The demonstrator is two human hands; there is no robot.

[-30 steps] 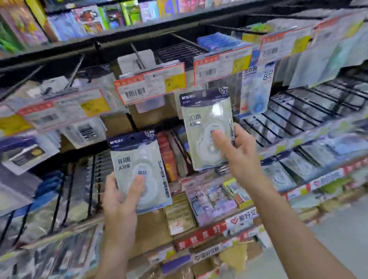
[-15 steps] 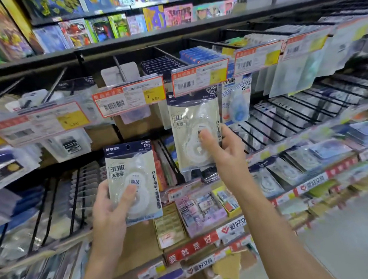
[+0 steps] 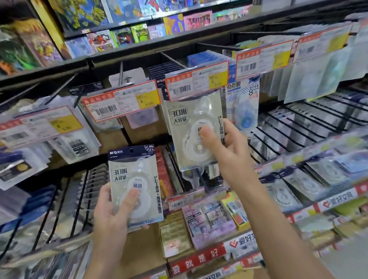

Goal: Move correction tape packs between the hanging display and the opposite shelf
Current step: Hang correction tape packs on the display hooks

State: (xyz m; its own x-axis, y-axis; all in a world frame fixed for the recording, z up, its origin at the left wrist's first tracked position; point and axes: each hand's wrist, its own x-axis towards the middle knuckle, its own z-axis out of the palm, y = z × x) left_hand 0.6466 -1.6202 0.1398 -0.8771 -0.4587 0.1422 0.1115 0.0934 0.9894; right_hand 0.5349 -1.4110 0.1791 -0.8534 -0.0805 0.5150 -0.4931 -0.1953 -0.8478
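1. The raised correction tape pack (image 3: 196, 130) sits just under the red-and-yellow price tag (image 3: 197, 81), its top edge hidden behind that tag, so whether it is on the hook cannot be told.
2. The right hand (image 3: 229, 149) grips this pack from the right of the tag's lower edge: its thumb (image 3: 207, 138) presses the clear blister front and the fingers curl behind the right edge.
3. The lower correction tape pack (image 3: 135, 185) is well below and left of the price tag, upright, dark header up, clear of the hooks.
4. The left hand (image 3: 112, 217) holds it from below, thumb across the dispenser bubble, fingers wrapped behind.
5. Beside the price tag to the left hangs another tag (image 3: 122, 101) marked 6.80; to the right hangs a blue glue tape pack (image 3: 244, 105).
6. Black wire hooks (image 3: 306, 119) with more packs run right of the tag; a dark shelf (image 3: 173, 44) above it carries colourful card packs.
7. Below the tag, a shelf edge (image 3: 198, 261) bears red strips with Chinese lettering.
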